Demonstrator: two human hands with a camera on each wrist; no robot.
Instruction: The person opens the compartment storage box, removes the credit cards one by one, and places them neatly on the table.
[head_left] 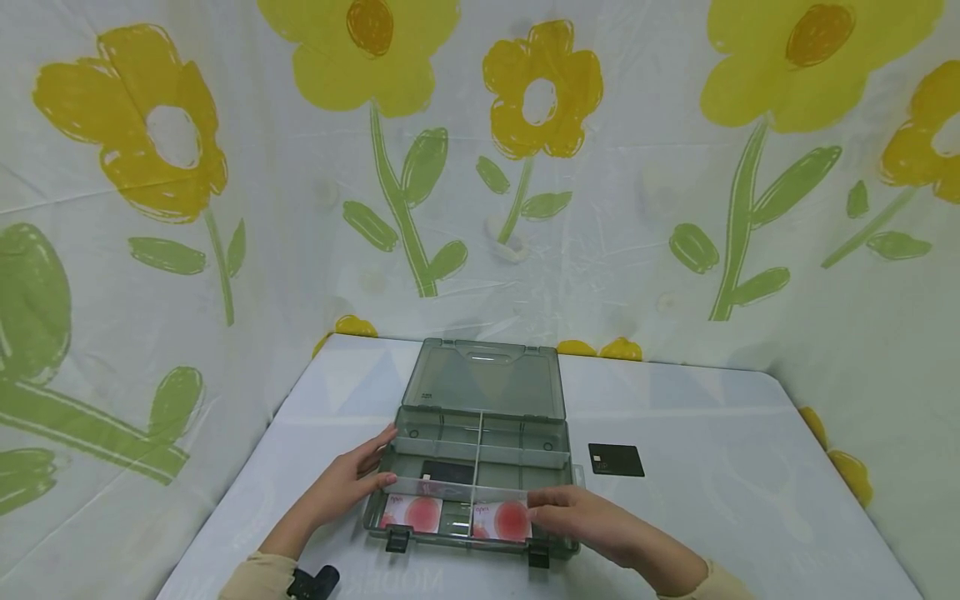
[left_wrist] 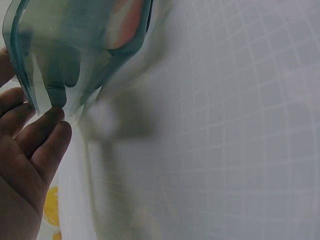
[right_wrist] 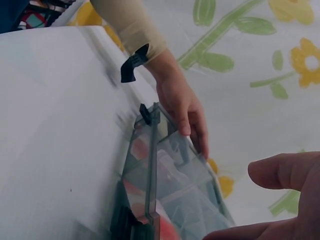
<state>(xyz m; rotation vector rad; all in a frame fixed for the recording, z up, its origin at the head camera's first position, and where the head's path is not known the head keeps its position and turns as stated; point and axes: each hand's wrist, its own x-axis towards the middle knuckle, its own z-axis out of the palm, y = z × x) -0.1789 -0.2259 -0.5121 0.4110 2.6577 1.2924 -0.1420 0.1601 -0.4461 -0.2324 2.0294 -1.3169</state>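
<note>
A grey translucent compartment box (head_left: pixel 457 542) lies on the table with its lid folded back. My left hand (head_left: pixel 348 479) holds its left side wall, thumb at the rim and fingers along the outside; the left wrist view shows those fingers (left_wrist: pixel 52 140) against the box wall. My right hand (head_left: pixel 588 517) reaches over the front right compartment, fingers extended beside a white card with a red circle (head_left: pixel 502 521). In the right wrist view its thumb (right_wrist: pixel 275 171) stands apart from the fingers. A similar card (head_left: pixel 412 512) lies in the front left compartment, a dark card (head_left: pixel 447 472) in the middle left one.
A black card (head_left: pixel 617 460) lies on the white table (head_left: pixel 690 417) to the right of the box. The raised lid (head_left: pixel 483 379) extends toward the back. Two black latches (head_left: pixel 397 540) hang at the box's front edge. A flower-printed curtain (head_left: pixel 600 250) surrounds the table's far sides.
</note>
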